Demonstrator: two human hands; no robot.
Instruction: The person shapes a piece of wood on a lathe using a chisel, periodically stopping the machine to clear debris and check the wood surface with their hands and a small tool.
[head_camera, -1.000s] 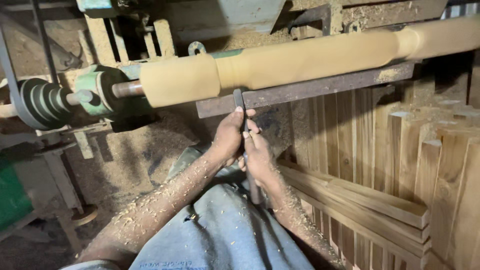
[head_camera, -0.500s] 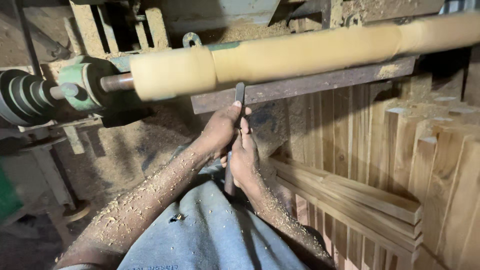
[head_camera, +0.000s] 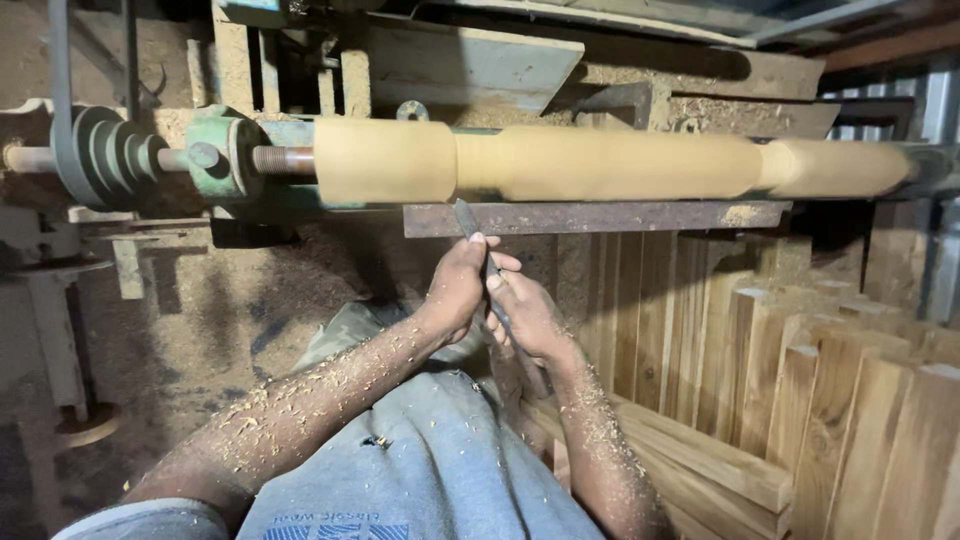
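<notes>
Nearest you, your forearms run up from your grey shirt, both dusted with pale shavings. Your left hand wraps the chisel high on its shaft, fingers curled tight and pressed together, thumb lying along the steel. Your right hand sits just below and touching it, fingers closed around the lower shaft; the handle end is hidden behind your wrist.

Compared with a second ago, both hands have drawn slightly down and toward you, and the blade now leans more steeply, its tip resting on the rusty tool rest at its left end. The tip sits just under the turned wooden blank, at the narrow groove between the thick left collar and the long middle section; whether steel touches wood, you cannot tell from here.

That shift suggests you are settling the edge against the groove rather than travelling along the spindle.

Beyond, the blank spans from the green headstock and stepped pulley to the far right. Sawn planks stand stacked at your right.
</notes>
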